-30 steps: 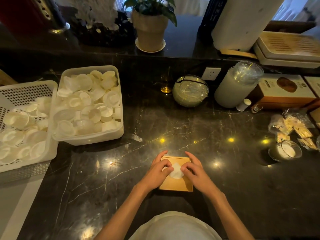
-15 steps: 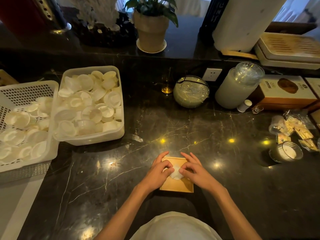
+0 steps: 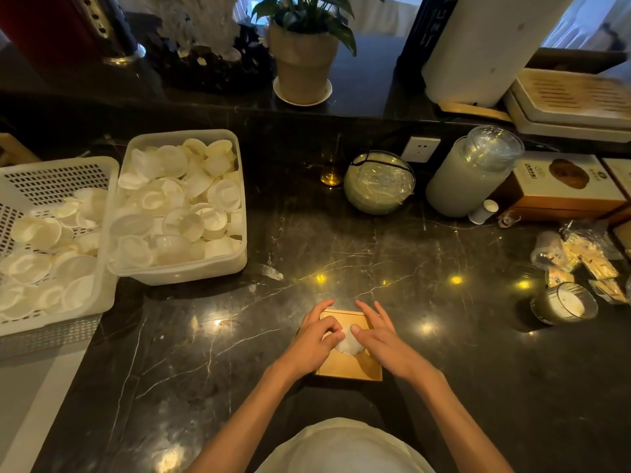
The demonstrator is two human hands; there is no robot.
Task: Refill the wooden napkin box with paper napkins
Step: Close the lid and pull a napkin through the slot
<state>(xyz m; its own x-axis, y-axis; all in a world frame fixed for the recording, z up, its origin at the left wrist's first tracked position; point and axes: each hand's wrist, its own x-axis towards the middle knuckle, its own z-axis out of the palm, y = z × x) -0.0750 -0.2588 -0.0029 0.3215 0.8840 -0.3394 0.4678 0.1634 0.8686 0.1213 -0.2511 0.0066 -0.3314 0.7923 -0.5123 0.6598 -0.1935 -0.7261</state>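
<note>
Head view: wooden napkin box (image 3: 348,368) sits on dark marble worktop (image 3: 444,336), near front edge, centre. White napkin (image 3: 349,343) bunched at the box's top opening. Left hand (image 3: 309,343) and right hand (image 3: 382,341) rest on the lid, fingertips touching the napkin from both sides; left grip curled narrow, right fingers loosely spread. Tub of white cups (image 3: 177,206) well left.

Napkin box (image 3: 348,368) on the counter (image 3: 444,336), centre front, with both hands over it: left hand (image 3: 316,339), right hand (image 3: 384,341). Far left, a basket (image 3: 54,179); a tub (image 3: 181,271) touches its right side. Behind the box, a bowl (image 3: 379,182); right of that, a jar (image 3: 473,172). Far right, a candle (image 3: 563,303). On the ledge behind, a plant pot (image 3: 302,68).
</note>
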